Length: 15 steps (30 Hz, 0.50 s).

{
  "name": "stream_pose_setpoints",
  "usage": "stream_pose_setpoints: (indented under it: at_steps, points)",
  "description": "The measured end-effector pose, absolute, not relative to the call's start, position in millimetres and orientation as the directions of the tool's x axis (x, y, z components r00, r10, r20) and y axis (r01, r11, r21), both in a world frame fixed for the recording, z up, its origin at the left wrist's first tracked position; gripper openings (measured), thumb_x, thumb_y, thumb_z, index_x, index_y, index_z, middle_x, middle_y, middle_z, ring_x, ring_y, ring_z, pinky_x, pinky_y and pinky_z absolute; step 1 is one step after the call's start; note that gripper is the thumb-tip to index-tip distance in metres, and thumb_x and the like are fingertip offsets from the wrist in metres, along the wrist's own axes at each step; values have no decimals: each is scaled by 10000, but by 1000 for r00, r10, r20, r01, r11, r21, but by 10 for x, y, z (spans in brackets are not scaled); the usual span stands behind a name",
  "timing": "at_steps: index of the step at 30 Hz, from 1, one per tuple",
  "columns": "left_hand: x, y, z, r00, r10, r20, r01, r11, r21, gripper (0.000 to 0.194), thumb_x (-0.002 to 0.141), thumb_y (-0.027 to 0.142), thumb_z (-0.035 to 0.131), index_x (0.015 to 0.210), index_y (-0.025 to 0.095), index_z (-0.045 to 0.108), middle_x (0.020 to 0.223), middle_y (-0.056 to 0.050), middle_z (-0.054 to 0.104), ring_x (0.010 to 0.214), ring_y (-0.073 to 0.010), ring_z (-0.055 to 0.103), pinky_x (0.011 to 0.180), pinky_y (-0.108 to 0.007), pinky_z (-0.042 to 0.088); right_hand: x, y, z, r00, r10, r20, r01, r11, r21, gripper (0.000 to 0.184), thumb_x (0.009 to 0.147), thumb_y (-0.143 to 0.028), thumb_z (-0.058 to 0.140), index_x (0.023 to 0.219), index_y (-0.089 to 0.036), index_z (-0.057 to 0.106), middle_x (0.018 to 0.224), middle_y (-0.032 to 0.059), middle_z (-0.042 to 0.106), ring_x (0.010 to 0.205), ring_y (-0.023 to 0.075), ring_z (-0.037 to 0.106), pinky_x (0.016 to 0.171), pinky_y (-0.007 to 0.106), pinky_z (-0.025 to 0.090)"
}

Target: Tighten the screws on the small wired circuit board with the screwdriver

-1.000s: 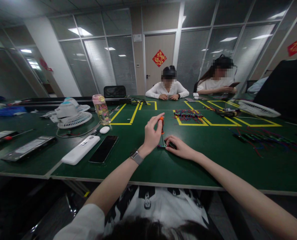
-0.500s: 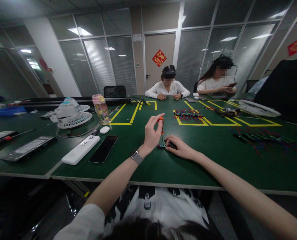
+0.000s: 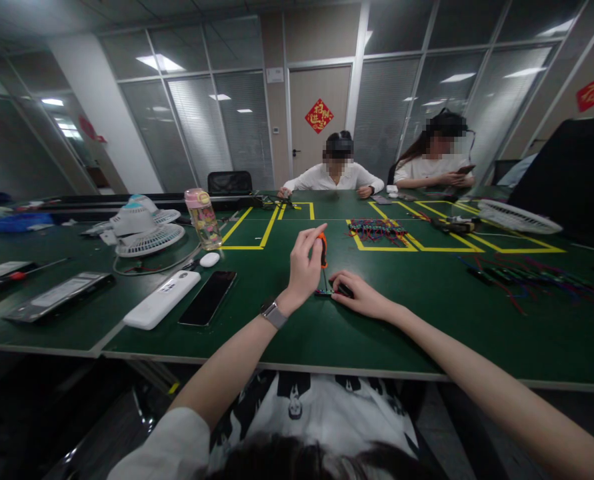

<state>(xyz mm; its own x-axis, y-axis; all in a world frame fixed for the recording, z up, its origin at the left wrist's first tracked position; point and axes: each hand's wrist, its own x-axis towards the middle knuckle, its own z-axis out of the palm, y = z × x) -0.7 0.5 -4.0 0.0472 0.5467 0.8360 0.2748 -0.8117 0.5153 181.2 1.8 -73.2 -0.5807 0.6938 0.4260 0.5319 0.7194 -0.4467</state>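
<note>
My left hand [image 3: 303, 267] pinches the orange handle of a small screwdriver [image 3: 323, 252], held upright with its tip down on a small dark part [image 3: 327, 291] on the green table [image 3: 297, 333]. My right hand [image 3: 359, 293] lies on the table just right of it, its fingers closed on that small part and pressing it down. A watch sits on my left wrist.
A black phone [image 3: 207, 297], a white remote [image 3: 161, 299], a white mouse [image 3: 209, 259], a pink bottle [image 3: 203, 218] and a white fan [image 3: 141, 230] lie to the left. Coloured wires [image 3: 377, 231] sit in yellow-taped boxes beyond. Two people sit at the far side.
My left fingers have shifted round the screwdriver handle, which has turned slightly. The person opposite has spread both hands apart on the table. My right hand stays put.
</note>
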Motion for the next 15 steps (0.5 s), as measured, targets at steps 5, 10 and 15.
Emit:
stream_pose_setpoints:
  at_steps: [5, 10, 15]
  points:
    - [0, 28, -37, 30, 520, 854, 254, -830, 496, 294, 983, 244, 395, 1180, 186, 606, 1174, -80, 626, 1118, -164, 572, 988, -306, 434, 1819, 22, -739, -579, 699, 420, 535, 714, -451, 60, 862, -222, 599, 848, -200, 545, 1084, 93, 577, 1032, 235, 565, 917, 405, 448]
    - [-1, 4, -14, 9, 504, 864, 295, -827, 479, 215, 940, 253, 511, 1100, 201, 645, 1008, -52, 625, 946, -148, 591, 869, -270, 468, 1818, 20, -740, -578, 697, 424, 532, 716, -452, 60, 863, -219, 596, 848, -199, 541, 1086, 92, 579, 1029, 234, 567, 913, 401, 449]
    - [-1, -21, -13, -27, 510, 860, 368, -795, 483, 211, 924, 282, 538, 1066, 207, 675, 968, -48, 523, 915, -146, 553, 859, -264, 459, 1811, 14, -734, -577, 698, 425, 535, 716, -449, 58, 868, -222, 590, 848, -199, 541, 1074, 96, 580, 1028, 238, 567, 915, 412, 450]
